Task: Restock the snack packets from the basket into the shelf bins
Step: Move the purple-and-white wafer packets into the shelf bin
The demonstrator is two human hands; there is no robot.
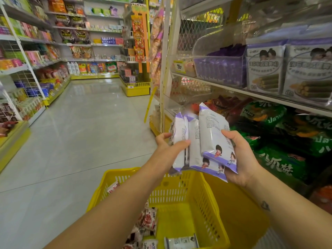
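Aisle: two hands (pixel 169 146) (pixel 242 159), three packets (pixel 212 130)

Bright, even overhead store light; soft glare on the far floor (pixel 100 90). Right-hand shelves (pixel 251 95) sit dimmer, blurred; wide-angle bending at the edges.

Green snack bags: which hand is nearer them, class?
Right. The right hand holds the packets just beside the green snack bags; the left hand grips them on the aisle side.

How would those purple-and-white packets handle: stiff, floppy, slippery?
Probably light: left hand and right hand hold several packets together. Likely puffy, not floppy: they stand upright. Glossy film looks slippery, so they could slide apart.
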